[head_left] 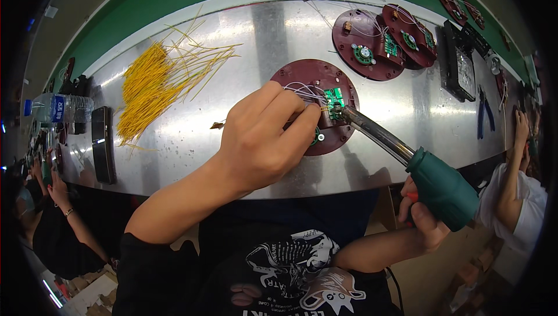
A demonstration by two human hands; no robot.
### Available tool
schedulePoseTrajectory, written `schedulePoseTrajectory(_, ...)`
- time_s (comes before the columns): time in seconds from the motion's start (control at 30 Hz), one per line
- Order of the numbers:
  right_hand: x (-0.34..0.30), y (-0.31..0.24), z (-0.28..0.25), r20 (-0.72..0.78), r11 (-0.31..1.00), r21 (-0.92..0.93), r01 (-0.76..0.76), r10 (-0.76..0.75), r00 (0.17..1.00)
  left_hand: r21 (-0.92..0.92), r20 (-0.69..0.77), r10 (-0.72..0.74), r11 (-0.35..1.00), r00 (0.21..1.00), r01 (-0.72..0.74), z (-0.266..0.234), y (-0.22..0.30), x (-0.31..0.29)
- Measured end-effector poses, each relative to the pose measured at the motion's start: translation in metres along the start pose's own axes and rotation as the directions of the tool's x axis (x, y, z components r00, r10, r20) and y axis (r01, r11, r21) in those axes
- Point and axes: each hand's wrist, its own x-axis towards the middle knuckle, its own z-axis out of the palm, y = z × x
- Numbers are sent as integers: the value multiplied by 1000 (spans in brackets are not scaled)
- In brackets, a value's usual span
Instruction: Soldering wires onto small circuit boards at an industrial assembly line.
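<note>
A round maroon plastic housing (299, 70) lies on the metal bench in front of me, with a small green circuit board (333, 95) and thin white wires on it. My left hand (264, 133) is closed in a pinch over the housing, thumb and forefinger on a thin wire at the board's left edge; the fingers partly cover the wire. From the right, my right hand (427, 223) grips a soldering iron (444, 188) with a thick green handle. Its dark tip meets the board close to my left fingertips.
Yellow wires (148, 92) lie in a loose pile at left, near a phone (103, 144) and a water bottle (61, 108). Maroon housings (363, 63), a black tray-like box (459, 63) and blue-handled pliers (482, 115) sit at right. Other people work on both sides.
</note>
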Motion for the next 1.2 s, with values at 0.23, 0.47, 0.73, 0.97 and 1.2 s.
schedulePoseTrajectory(0.23,2,-4,-1,27,999,-20,-39,39,999,7,5,14,1000,1000,-14,0,-1,-1)
schedulePoseTrajectory(0.47,5,-14,-9,73,998,-15,-60,61,995,13,19,6,1000,1000,-6,-1,-1,0)
schedulePoseTrajectory(0.73,6,-10,-4,-18,1000,9,-22,22,1000,19,29,-2,1000,1000,2,-3,0,1)
schedulePoseTrajectory(0.97,10,-2,-2,-124,998,-26,53,-56,991,37,19,1,999,1000,-2,-2,1,2)
schedulePoseTrajectory(1.2,11,6,-4,-273,982,16,188,-177,946,18,39,-25,1000,999,24,-3,3,4)
